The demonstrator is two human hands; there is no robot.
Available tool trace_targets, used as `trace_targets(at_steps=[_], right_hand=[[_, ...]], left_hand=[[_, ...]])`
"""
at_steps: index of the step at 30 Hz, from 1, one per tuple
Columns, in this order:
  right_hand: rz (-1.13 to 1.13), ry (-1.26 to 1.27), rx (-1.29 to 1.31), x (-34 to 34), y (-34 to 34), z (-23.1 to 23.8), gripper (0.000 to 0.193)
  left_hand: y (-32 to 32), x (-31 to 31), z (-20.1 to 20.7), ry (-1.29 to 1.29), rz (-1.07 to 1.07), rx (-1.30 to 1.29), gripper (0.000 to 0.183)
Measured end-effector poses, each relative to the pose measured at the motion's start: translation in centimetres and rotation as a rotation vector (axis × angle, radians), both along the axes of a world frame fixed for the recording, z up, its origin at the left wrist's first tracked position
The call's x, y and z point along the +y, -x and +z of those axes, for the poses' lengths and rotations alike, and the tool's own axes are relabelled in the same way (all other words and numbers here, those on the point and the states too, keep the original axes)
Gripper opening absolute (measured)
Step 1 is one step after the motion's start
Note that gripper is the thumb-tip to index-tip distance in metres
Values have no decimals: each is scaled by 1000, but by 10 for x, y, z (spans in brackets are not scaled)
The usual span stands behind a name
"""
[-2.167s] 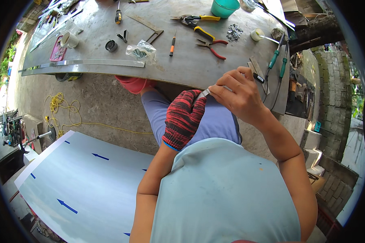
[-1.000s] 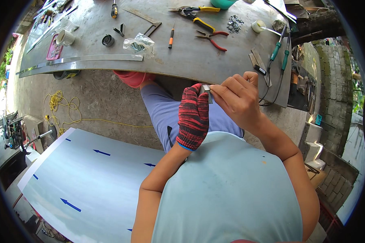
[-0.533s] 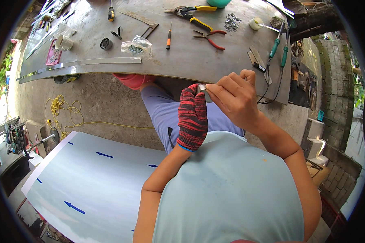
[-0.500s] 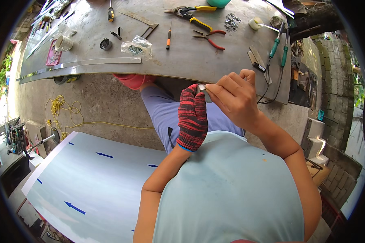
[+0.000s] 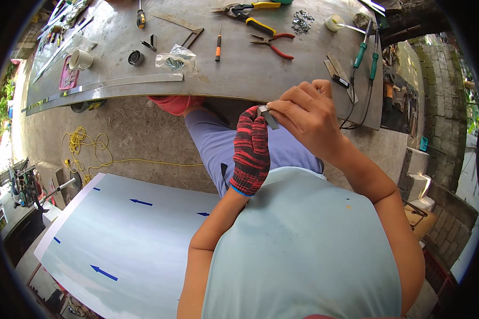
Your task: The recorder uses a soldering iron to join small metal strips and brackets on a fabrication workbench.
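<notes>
Grey workbench (image 5: 292, 77) beyond, gloved left grip (image 5: 251, 151) and bare right grip (image 5: 312, 116) closed on one metal piece (image 5: 270, 120).

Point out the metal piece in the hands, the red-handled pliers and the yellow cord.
Metal piece (image 5: 271, 120): head view, on its dark lower strip.
Red-handled pliers (image 5: 268, 41): head view, on the pivot.
Yellow cord (image 5: 77, 138): head view, on its coil.
</notes>
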State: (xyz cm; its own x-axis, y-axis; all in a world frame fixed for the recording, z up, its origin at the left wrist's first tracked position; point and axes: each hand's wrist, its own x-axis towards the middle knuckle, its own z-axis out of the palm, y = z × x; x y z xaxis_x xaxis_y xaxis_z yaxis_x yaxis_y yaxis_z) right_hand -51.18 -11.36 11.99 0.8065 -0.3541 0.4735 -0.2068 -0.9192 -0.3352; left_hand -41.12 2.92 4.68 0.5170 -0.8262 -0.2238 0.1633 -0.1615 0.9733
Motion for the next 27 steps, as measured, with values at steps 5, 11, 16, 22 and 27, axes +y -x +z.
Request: trace_targets(at_steps=[5, 11, 16, 22, 27], right_hand=[[-41, -39, 16, -5, 6, -6, 20], [-27, -15, 23, -3, 6, -4, 21], [-35, 1, 20, -1, 7, -4, 21], [-49, 0, 21, -5, 5, -6, 18], [-21, -36, 39, -12, 6, -9, 14]], left_hand=[[-2, 1, 3, 18, 25, -7, 38], [5, 0, 0, -3, 68, 77, 39], [3, 1, 4, -9, 48, 96, 39], [3, -2, -5, 64, 67, 427, 40], [-8, 1, -16, 137, -20, 521, 48]])
